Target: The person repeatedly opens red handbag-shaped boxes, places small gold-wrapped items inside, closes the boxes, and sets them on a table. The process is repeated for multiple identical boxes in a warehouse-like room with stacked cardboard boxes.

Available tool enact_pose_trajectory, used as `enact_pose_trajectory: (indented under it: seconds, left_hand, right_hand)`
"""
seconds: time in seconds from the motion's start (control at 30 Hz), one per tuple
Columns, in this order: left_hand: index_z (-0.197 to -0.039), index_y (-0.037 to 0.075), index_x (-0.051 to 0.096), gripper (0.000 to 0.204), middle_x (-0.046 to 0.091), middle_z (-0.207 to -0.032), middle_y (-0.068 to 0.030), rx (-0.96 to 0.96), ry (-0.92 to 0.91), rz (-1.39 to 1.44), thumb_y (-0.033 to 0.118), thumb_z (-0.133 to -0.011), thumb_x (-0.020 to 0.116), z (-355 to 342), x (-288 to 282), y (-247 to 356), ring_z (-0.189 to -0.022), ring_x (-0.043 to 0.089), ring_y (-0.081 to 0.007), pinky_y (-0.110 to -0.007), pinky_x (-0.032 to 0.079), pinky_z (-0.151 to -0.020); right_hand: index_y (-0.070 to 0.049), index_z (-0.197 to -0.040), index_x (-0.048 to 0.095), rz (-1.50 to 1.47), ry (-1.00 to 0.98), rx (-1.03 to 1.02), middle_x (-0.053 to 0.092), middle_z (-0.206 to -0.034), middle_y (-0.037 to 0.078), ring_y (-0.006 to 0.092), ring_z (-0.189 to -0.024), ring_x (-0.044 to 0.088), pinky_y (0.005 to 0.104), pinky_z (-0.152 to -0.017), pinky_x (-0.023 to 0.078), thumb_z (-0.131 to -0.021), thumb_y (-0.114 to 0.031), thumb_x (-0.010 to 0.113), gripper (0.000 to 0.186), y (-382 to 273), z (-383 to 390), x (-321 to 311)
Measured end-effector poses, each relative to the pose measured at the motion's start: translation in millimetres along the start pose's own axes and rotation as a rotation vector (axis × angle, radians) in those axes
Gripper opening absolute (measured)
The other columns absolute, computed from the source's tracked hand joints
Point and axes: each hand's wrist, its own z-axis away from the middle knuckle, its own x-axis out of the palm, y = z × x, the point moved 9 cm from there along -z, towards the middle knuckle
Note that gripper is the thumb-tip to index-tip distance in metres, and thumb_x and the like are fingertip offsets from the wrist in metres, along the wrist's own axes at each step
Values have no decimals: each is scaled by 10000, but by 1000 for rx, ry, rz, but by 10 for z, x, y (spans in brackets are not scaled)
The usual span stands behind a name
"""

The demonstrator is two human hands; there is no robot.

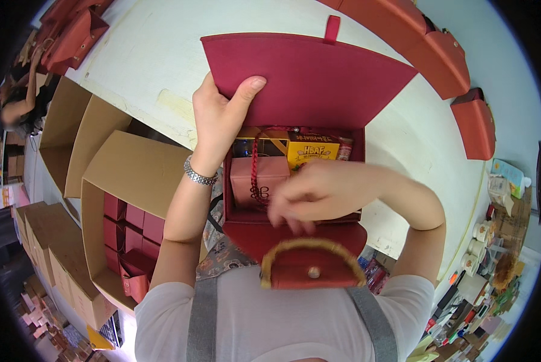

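Observation:
A dark red gift box (227,194) stands before me with its lid (309,78) raised. My left hand (219,117) grips the lid's left edge, thumb on the inner face and fingers behind it. Inside are a pink box (243,178), a yellow package (309,148) and a small bottle (344,149) at the right. A braided red cord (254,166) hangs over the pink box. My right hand (324,190), smeared by motion, hovers over the box's front part; what its fingers hold, if anything, is unclear. Toward me lies a red flap (297,232) with a bamboo-like curved handle (318,242).
On the left stands an open carton (134,172) holding several dark red boxes (134,217), with more cartons (59,241) beyond. Red bags (472,123) line the white table's (155,54) far right edge. Another person's arm (29,90) shows at far left.

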Motion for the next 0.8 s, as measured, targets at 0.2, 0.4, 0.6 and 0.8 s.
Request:
enact_pose_trajectory:
  seconds: [0.2,0.4,0.6,0.8]
  left_hand:
    - [-1010,-39,623,395,705,-897,-113,-13,3,-24,275,-816,763,9,6,-12,-797,660,-140,-270,532,-704]
    - [-1023,-18,633,468,716,-854,-123,-4,13,-116,365,-789,768,5,-7,-49,-764,698,-186,-282,541,-691]
    - [-997,2,647,458,713,-832,-126,1,1,-124,386,-778,767,-18,5,-50,-742,701,-232,-301,543,-671]
    - [-969,-4,654,452,711,-820,-132,23,1,-120,393,-782,762,-22,-3,-61,-731,701,-240,-299,540,-657]
  right_hand:
    - [-43,-936,605,1117,860,-175,571,-878,94,220,-790,628,337,-559,526,-809,-236,643,235,-340,-391,-294]
    - [-33,-825,654,1130,850,145,574,-791,89,230,-736,615,368,-543,517,-780,-237,664,209,-129,-528,-446]
    - [-58,-930,688,1216,826,34,590,-875,57,246,-872,574,362,-770,473,-766,-208,653,225,-231,-607,-293]
    - [-98,-1202,578,1046,775,154,604,-974,96,269,-930,561,384,-883,407,-787,-248,655,448,5,-419,-414]
